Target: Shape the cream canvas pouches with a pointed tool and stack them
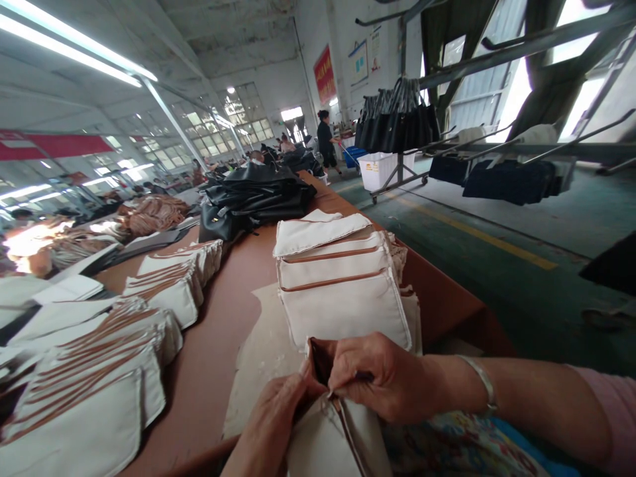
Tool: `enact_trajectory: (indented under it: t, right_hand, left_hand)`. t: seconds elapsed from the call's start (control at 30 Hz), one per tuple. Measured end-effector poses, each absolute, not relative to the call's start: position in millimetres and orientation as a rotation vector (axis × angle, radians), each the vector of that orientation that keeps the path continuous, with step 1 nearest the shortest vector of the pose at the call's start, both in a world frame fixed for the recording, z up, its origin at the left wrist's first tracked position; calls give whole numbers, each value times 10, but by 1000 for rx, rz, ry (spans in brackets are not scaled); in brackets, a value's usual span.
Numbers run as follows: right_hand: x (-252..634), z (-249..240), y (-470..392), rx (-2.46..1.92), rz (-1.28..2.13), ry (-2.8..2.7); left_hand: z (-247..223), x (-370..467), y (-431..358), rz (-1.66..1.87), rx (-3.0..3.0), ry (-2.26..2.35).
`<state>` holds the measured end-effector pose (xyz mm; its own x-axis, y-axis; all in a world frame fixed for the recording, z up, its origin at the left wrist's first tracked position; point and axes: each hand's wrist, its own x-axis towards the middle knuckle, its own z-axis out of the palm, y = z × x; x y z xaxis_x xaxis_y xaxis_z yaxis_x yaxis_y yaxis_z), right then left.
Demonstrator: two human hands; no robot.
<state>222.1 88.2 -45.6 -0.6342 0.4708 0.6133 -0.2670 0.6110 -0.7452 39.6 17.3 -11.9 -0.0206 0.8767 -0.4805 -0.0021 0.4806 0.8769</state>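
Note:
A cream fabric piece (318, 440) with a brown-edged opening is held near the table's front edge. My left hand (281, 407) grips its left side, with the thumb at the opening. At the right side of the opening my right hand (375, 374) is closed, its fingers pinched at the edge beside a small dark item too unclear to name. The opening gapes between the two hands and shows a brown inside. Just beyond them lies a stack of cream pieces (342, 308) with brown trim.
Overlapping rows of cream pieces (94, 424) cover the left of the brown table (213, 338). Black bags (258, 199) are heaped farther back. On the right stand a metal rack with hanging black bags (397, 126) and a white bin (380, 172). A person (325, 142) is in the aisle.

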Motion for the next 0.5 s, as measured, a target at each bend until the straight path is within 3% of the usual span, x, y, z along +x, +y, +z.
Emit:
enact_trajectory:
  t: [0.2, 0.3, 0.4, 0.5]
  right_hand:
    - [2298, -628, 955, -62, 427, -2274]
    - [2316, -661, 961, -8, 276, -2331]
    - [2327, -647, 956, -9, 480, -2271]
    - [2352, -567, 972, -157, 1169, -2085]
  left_hand:
    - [-221, 382, 204, 733, 927, 1262]
    - [-297, 337, 195, 693, 950, 1327]
    - [-250, 331, 162, 675, 1105, 1397]
    - [-133, 354, 114, 676, 1348, 1468]
